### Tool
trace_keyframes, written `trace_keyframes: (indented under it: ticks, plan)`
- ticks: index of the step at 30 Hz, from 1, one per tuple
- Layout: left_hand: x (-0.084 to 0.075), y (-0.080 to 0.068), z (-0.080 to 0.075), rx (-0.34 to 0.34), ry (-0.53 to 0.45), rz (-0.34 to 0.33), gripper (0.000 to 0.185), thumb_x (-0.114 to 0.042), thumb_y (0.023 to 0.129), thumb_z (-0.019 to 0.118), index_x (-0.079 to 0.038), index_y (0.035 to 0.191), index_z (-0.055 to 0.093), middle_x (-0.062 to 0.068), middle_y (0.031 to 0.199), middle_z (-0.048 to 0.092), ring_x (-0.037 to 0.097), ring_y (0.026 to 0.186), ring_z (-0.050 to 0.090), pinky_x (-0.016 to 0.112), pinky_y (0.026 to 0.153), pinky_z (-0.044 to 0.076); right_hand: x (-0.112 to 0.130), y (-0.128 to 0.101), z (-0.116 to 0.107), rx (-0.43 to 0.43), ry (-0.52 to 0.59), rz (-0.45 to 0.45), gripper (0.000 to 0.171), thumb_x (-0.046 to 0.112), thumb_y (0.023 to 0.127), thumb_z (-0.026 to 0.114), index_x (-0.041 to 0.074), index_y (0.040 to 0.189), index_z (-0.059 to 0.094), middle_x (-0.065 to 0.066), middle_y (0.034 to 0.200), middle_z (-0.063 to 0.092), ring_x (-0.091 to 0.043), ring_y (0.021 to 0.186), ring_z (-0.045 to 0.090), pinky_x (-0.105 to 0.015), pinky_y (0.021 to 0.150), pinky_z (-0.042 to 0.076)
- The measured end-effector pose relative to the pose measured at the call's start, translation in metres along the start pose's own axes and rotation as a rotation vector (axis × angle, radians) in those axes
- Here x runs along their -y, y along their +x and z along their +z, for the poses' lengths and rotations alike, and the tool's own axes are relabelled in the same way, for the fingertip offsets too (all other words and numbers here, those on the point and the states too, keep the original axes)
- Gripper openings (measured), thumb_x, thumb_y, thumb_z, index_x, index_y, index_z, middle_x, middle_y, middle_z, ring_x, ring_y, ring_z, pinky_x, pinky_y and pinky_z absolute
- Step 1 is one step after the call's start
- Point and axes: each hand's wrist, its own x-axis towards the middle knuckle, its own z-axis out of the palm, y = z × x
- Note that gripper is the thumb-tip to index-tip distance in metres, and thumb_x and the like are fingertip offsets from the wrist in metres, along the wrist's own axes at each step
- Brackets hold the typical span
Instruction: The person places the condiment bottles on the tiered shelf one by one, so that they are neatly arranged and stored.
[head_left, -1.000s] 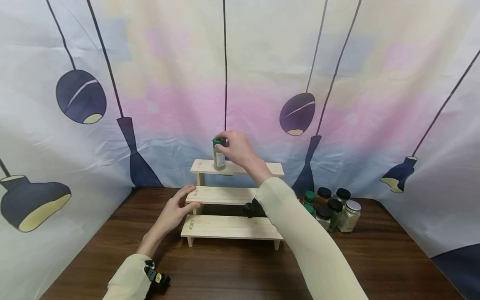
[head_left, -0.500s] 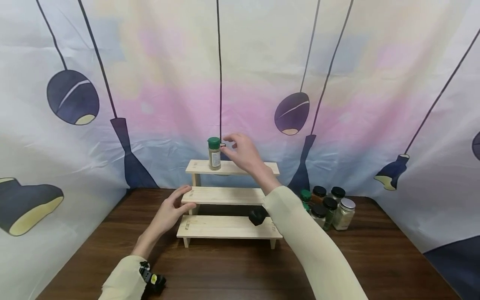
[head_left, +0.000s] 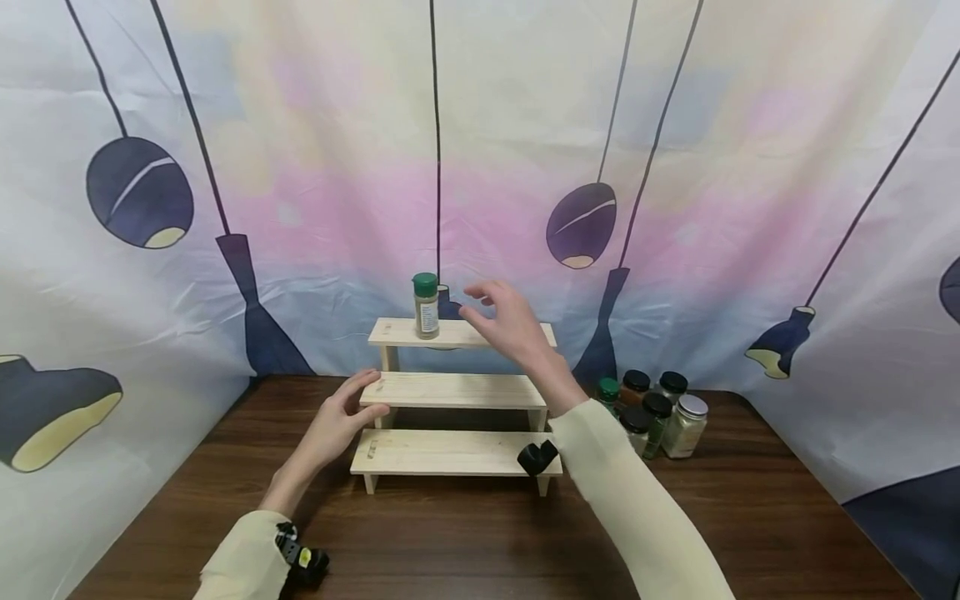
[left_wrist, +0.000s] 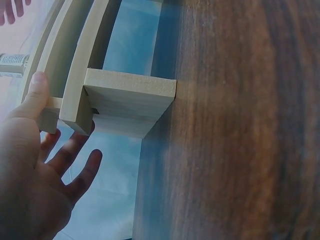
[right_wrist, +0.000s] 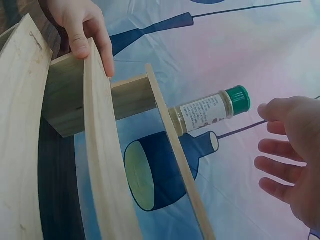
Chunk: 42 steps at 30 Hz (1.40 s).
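Observation:
A spice jar (head_left: 426, 307) with a green cap and a printed label stands upright on the top tier, left of its middle, of a three-step wooden rack (head_left: 450, 454). To the right of the jar and apart from it is my right hand (head_left: 510, 321), fingers loosely bent around nothing. The right wrist view shows a gap between that hand (right_wrist: 295, 155) and the green cap (right_wrist: 238, 100). My left hand (head_left: 335, 421) holds the left end of the middle tier, thumb on one side and fingers on the other, as the left wrist view shows.
Several more spice jars (head_left: 656, 412), with black, green and silver lids, cluster on the brown wooden table (head_left: 450, 542) right of the rack. My right sleeve partly hides them. A fabric backdrop (head_left: 345, 208) printed with lamps hangs close behind the rack.
My right hand let go of the green-capped spice jar, then drew back to the right and slightly down. The jar stays on the top tier. My left hand keeps its hold on the rack.

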Motion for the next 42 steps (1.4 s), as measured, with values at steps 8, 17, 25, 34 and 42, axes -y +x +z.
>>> trace_keyframes:
  ticks: [8,17,25,34,42]
  plan:
    - [-0.001,-0.002,0.0,-0.002,0.014,-0.004,0.067,-0.03,0.094,0.07,-0.011,0.152,0.041,0.016,0.162,0.028,0.029,0.109,0.062,0.028,0.075,0.053,-0.003,-0.027,-0.002,-0.03,0.022,0.014,0.036,0.031,0.097,0.065,0.012,0.128,0.066,-0.006,0.126,0.065,-0.029,0.116,0.061,-0.044,0.099,0.049]
    - [0.001,-0.002,-0.001,-0.01,0.029,-0.001,0.066,-0.033,0.094,0.069,-0.014,0.152,0.042,0.014,0.162,0.029,0.022,0.104,0.062,0.026,0.074,0.052,-0.01,-0.048,-0.008,-0.077,0.03,0.037,0.035,0.032,0.098,0.065,0.016,0.129,0.066,-0.003,0.128,0.064,-0.023,0.121,0.057,-0.045,0.102,0.048]
    - [-0.008,-0.001,-0.001,0.001,0.034,-0.008,0.065,-0.026,0.095,0.069,-0.01,0.152,0.041,0.017,0.162,0.028,0.004,0.091,0.059,0.026,0.073,0.052,-0.021,-0.068,-0.017,-0.107,0.021,0.061,0.036,0.032,0.098,0.065,0.015,0.129,0.066,-0.005,0.131,0.063,-0.026,0.122,0.057,-0.049,0.1,0.048]
    - [-0.044,-0.01,-0.004,0.015,0.035,-0.018,0.063,-0.022,0.096,0.068,-0.003,0.15,0.042,0.022,0.16,0.029,0.006,0.09,0.06,0.027,0.074,0.052,-0.037,-0.088,-0.019,-0.143,-0.082,0.05,0.035,0.028,0.096,0.068,0.011,0.127,0.068,-0.008,0.126,0.065,-0.028,0.123,0.057,-0.05,0.103,0.045]
    - [-0.044,-0.012,-0.005,0.017,0.014,-0.016,0.063,-0.02,0.096,0.068,-0.001,0.15,0.041,0.023,0.16,0.028,0.007,0.086,0.059,0.029,0.073,0.052,-0.05,-0.107,-0.021,-0.17,-0.127,0.041,0.032,0.026,0.095,0.069,0.011,0.124,0.069,-0.009,0.122,0.067,-0.029,0.119,0.058,-0.052,0.099,0.048]
